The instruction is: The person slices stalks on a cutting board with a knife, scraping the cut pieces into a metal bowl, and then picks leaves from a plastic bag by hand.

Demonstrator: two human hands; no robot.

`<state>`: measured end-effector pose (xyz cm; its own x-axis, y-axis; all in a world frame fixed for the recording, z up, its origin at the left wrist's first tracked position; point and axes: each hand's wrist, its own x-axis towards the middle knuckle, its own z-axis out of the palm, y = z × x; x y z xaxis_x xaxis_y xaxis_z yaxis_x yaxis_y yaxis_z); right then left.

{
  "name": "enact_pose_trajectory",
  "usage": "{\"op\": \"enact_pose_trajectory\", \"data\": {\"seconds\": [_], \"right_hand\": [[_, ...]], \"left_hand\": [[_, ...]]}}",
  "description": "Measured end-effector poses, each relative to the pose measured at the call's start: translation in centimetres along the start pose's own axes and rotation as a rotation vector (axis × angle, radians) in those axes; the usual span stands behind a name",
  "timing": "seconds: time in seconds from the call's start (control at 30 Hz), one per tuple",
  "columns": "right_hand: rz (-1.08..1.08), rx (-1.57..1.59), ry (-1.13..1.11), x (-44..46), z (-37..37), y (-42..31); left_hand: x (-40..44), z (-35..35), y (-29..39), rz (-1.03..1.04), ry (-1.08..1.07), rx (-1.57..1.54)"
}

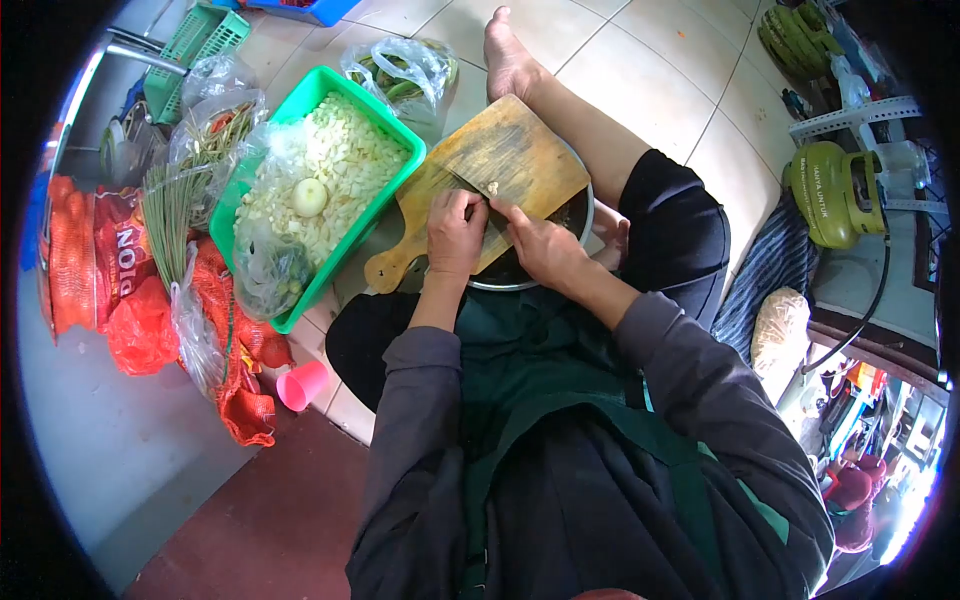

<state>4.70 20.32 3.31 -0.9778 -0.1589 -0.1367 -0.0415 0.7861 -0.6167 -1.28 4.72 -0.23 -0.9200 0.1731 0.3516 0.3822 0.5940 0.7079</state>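
Apron (520,340): dark green, lying closest to view.
Sleeves (415,390): grey, pushed up over both forearms.
Left hand (455,230): held above the board (510,150), fingers curled together at the tips; whether anything is gripped cannot be told.
Right hand (540,243): held just beside the left, forefinger reaching toward it, the other fingers tucked under; what is held is hidden.
Edge (466,184): thin and dark, seen by the fingertips; possibly a blade, too fine to be sure.
Piece (493,188): small and pale, lying on the board just past the hands.
Pan (507,288): partly covered by the board, which is laid across its rim.
Slip risk: the board could be tipped or slid if pressed off-centre, as its handle overhangs.
Cut risk: if a blade is indeed held, a fingertip could be nicked, so close are the hands.
Tub (405,150): green, filled with chopped onion (345,135), set beside the board.
Bag (400,75): clear, with greens inside, placed beyond the tub.
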Motion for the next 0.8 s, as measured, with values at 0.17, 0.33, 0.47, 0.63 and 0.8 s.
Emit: {"op": "enact_pose_trajectory", "data": {"seconds": [0.17,0.33,0.47,0.63,0.8], "right_hand": [[-0.089,-0.074,0.038,-2.8,0.0,2.4],[-0.145,-0.035,0.126,-3.5,-0.9,2.1],[-0.071,-0.011,0.007,-2.9,-1.1,0.8],[-0.054,-0.040,0.002,-0.5,0.1,0.3],[-0.098,-0.044,0.060,-2.2,0.1,1.2]], "left_hand": [[0.0,-0.1,0.0,-0.009,0.003,-0.021],[-0.1,-0.2,0.1,-0.002,0.014,-0.011],[-0.1,-0.1,-0.2,0.013,0.026,-0.003],[-0.2,0.0,-0.1,0.012,0.002,0.008],[-0.1,-0.3,-0.1,0.041,0.013,0.019]]}}
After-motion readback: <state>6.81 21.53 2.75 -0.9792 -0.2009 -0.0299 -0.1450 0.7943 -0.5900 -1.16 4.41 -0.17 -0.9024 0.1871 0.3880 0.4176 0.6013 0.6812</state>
